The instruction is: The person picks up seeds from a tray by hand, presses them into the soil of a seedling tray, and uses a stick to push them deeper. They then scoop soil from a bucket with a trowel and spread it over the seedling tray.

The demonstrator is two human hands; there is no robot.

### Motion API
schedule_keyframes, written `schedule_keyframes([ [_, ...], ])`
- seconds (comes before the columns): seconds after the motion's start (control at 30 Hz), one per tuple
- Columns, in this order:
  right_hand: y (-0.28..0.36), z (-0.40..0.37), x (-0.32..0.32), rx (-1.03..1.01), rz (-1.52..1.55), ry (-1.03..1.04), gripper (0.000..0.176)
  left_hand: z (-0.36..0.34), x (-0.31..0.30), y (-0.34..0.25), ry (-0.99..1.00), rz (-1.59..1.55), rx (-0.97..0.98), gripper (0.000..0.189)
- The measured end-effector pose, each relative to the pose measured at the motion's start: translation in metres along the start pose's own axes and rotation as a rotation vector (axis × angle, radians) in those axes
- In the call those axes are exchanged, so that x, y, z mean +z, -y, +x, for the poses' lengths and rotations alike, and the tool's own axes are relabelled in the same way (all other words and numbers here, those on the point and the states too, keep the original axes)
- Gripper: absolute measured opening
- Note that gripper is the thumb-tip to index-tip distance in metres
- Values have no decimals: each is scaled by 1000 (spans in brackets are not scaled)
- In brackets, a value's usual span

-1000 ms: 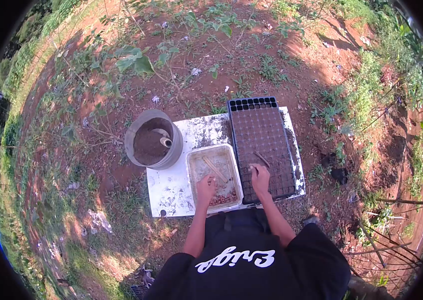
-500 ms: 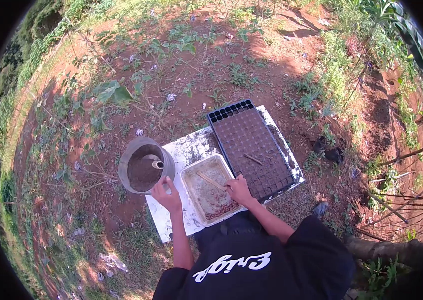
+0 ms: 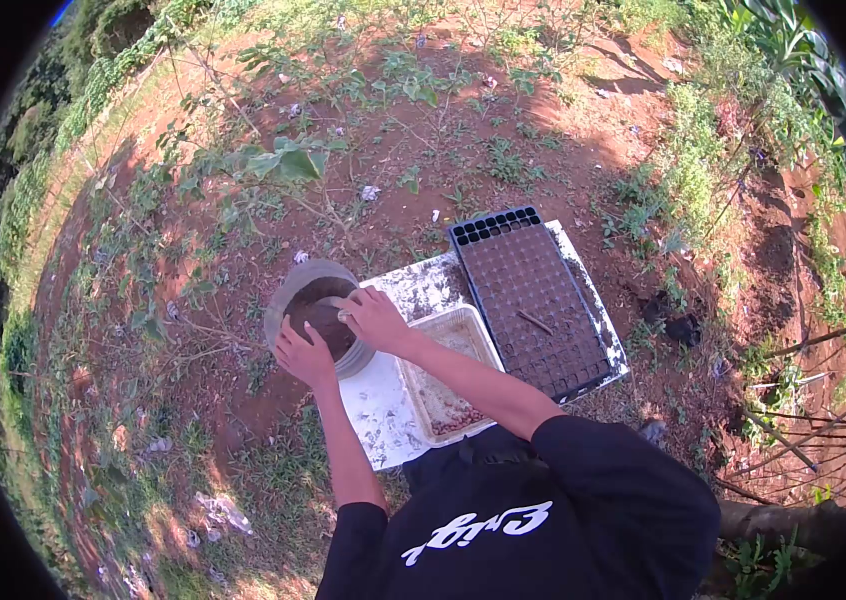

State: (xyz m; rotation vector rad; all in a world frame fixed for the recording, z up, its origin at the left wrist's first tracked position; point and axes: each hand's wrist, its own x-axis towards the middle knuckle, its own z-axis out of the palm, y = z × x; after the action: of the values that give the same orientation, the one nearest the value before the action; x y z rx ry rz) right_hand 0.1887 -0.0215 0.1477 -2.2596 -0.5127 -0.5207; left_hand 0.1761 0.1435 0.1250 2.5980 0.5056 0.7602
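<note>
The right hand's (image 3: 375, 318) fingers pinch the scoop (image 3: 330, 302) inside the bucket (image 3: 288, 288); the left hand's (image 3: 305, 356) fingers spread at its near rim, over soil (image 3: 341, 338). Right of it, on the tabletop (image 3: 365, 420), sit a basin (image 3: 419, 402) of seeds (image 3: 456, 419), then a cell tray (image 3: 515, 275) bearing a stick (image 3: 534, 321).

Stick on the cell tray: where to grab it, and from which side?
Mid-length on the stick, from straight above, finger and thumb on opposite long sides. It's thin and straight, lying slantwise across the filled cells of the cell tray, nothing on top of it. A low sideways approach would likely scuff the cells.
</note>
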Motion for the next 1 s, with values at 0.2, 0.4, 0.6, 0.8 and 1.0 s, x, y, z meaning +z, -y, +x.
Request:
schedule_keyframes([
  [0.2,0,28,38,-20,-366,429,26,2,4,8,-39,102,3,38],
  [0.4,2,36,49,-29,-550,491,15,3,6,11,-15,74,-2,25],
  [0.6,0,41,45,-22,-562,563,16,3,6,9,-56,39,-9,24],
  [0.8,0,63,14,-98,-615,634,14,2,13,15,-56,30,-17,24],
  [1.0,14,79,-1,37,-552,743,18,2,8,11,-46,16,-22,21],
])
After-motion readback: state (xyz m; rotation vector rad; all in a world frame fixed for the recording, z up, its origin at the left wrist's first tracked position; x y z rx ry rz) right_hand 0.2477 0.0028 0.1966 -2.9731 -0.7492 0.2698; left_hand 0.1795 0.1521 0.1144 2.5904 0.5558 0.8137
